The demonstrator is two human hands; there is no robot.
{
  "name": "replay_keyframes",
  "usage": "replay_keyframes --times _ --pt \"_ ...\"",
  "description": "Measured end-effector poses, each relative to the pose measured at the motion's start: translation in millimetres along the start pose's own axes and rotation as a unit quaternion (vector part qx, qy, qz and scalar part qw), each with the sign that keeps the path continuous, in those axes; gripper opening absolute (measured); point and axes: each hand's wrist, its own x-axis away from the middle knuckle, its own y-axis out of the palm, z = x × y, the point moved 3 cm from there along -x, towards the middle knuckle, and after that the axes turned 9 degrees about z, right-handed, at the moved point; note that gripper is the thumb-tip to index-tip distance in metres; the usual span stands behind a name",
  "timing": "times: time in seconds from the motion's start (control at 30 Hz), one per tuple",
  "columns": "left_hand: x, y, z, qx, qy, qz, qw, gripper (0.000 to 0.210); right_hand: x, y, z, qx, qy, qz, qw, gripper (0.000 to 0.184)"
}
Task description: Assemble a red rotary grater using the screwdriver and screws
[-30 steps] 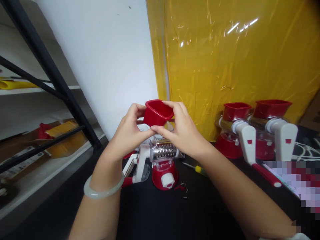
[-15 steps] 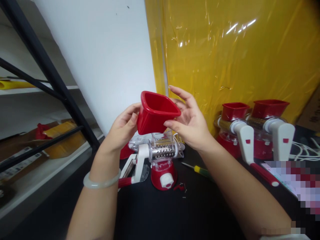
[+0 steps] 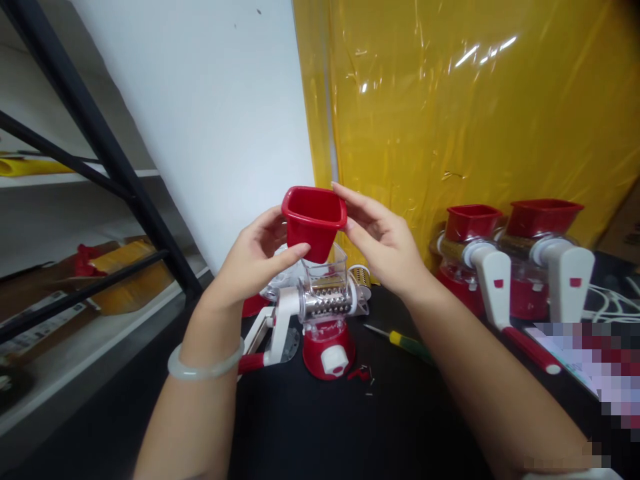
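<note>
A red plastic hopper [image 3: 313,230], open side up, is held between my two hands just above the clear feed chute [image 3: 326,272] of a rotary grater. My left hand [image 3: 257,253] grips its left side, with the thumb across the front. My right hand [image 3: 383,243] pinches the right edge of its rim between thumb and fingers. Below, the rotary grater [image 3: 329,350] stands on its red base, a metal drum [image 3: 327,303] inside and a white crank [image 3: 285,320] on the left. Whether the hopper touches the chute I cannot tell.
A screwdriver [image 3: 400,340] with a yellow and green handle lies right of the grater. Small screws and a red part [image 3: 359,373] lie by its base. Two more graters [image 3: 473,267] stand at the right. A spare drum [image 3: 361,280] sits behind. Metal shelving [image 3: 100,167] rises at the left.
The hopper has turned more upright and come slightly lower over the chute. My left thumb has moved across its front, and my right hand has shifted to the rim's right edge.
</note>
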Motion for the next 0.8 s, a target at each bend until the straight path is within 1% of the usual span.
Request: replay_keyframes --times 0.1,0.27,0.43,0.57,0.67,0.8 --pt "0.6 5.4 6.0 -0.03 0.018 -0.006 0.999 0.064 -0.5 -2.5 3.5 0.007 0.012 -0.012 1.0 0.05" --pt "2.9 8.9 9.1 -0.063 0.023 -0.014 0.998 0.057 1.2 -3.4 6.5 0.012 0.037 -0.041 0.998 0.058" --pt "4.2 8.9 6.0 -0.088 -0.003 -0.035 0.995 0.053 1.6 -2.0 9.0 0.045 0.072 -0.073 0.994 0.062" --pt "4.7 8.8 3.2 -0.089 -0.025 -0.066 0.993 0.051 -0.3 -3.3 15.5 0.064 0.097 -0.064 0.991 0.064" --pt "5.1 6.6 -0.5 -0.082 -0.057 -0.08 0.992 0.056 -0.9 -4.6 19.2 0.081 0.119 -0.057 0.988 0.063" --pt "5.5 2.4 -1.8 -0.108 -0.075 -0.082 0.988 0.063 1.6 -3.9 17.9 0.11 0.131 -0.08 0.982 0.06"
